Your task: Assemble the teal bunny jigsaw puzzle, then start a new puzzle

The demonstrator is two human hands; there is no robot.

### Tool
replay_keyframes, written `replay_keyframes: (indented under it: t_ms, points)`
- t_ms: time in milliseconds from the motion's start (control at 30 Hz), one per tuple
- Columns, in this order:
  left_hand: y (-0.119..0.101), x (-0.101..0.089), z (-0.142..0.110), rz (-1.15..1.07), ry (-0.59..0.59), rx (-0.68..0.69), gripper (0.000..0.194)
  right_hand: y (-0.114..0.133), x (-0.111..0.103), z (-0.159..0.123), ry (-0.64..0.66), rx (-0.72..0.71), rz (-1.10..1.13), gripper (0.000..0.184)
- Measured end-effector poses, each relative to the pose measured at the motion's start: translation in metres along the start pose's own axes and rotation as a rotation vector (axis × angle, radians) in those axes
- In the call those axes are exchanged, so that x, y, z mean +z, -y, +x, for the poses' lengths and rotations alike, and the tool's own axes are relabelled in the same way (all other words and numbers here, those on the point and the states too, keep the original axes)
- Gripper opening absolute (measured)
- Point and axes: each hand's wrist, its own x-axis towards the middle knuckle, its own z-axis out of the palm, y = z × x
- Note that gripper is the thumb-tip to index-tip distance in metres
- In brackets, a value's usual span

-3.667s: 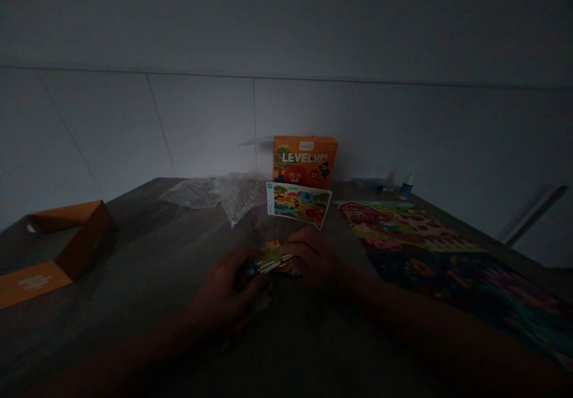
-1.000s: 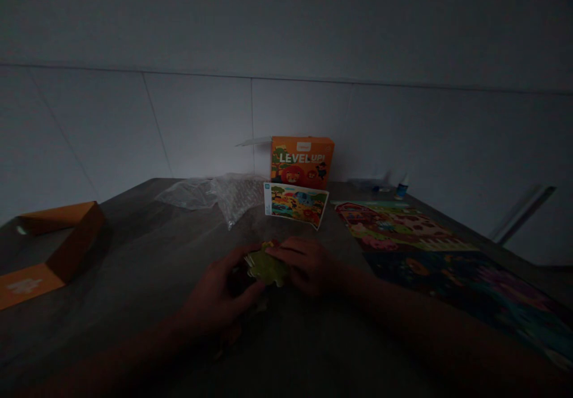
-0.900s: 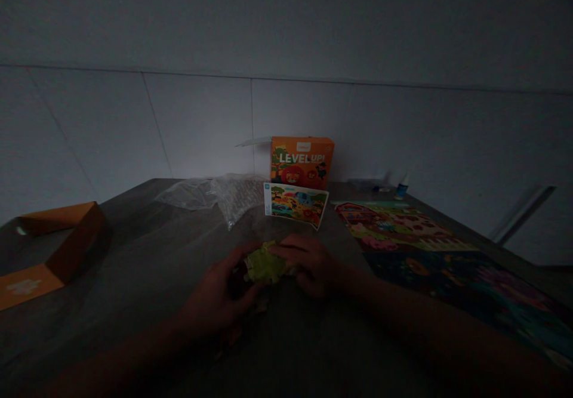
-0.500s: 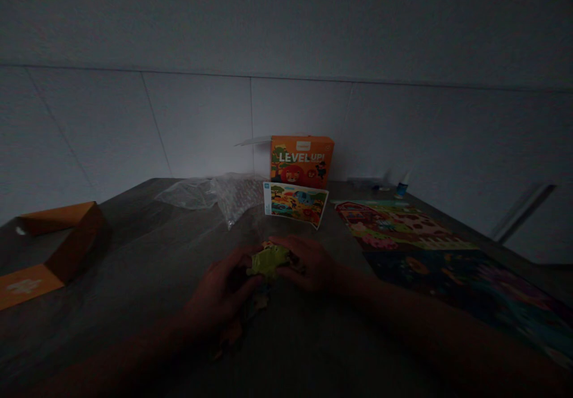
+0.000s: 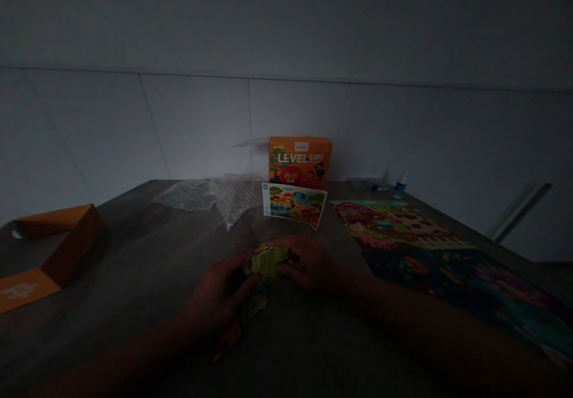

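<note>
Both hands meet over the middle of the grey table. My left hand (image 5: 221, 290) and my right hand (image 5: 308, 262) grip yellow-green jigsaw puzzle pieces (image 5: 267, 263) from either side, fingers bent round the edges. The pieces look stacked, but the dim light hides how many there are. More puzzle pieces (image 5: 256, 306) lie on the table below and beside my left hand, partly covered by it. Just beyond the hands stands a picture card (image 5: 294, 203) with an animal scene, leaning against an orange "LEVEL UP!" box (image 5: 299, 160).
Crumpled clear bubble wrap (image 5: 233, 198) lies left of the box. An orange box part (image 5: 74, 249) sits at the far left. Assembled puzzles, a farm scene (image 5: 403, 228) and a dark blue one (image 5: 447, 284), cover the right side. A small bottle (image 5: 400, 188) stands at the back right.
The hands and the puzzle pieces between them have hardly moved. The whole view has shifted very slightly.
</note>
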Motion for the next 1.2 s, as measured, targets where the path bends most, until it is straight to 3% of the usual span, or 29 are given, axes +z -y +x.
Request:
replay_keyframes:
  t_ms: [467, 1200]
  points:
    - [-0.0014, -0.0001, 0.0002, -0.01, -0.014, 0.009, 0.025, -0.0059, 0.0008, -0.0002, -0.062, -0.073, -0.052, 0.03]
    - [-0.0053, -0.0013, -0.0014, 0.029, -0.037, 0.052, 0.026, -0.0075, 0.0007, -0.002, -0.019, -0.051, -0.089, 0.033]
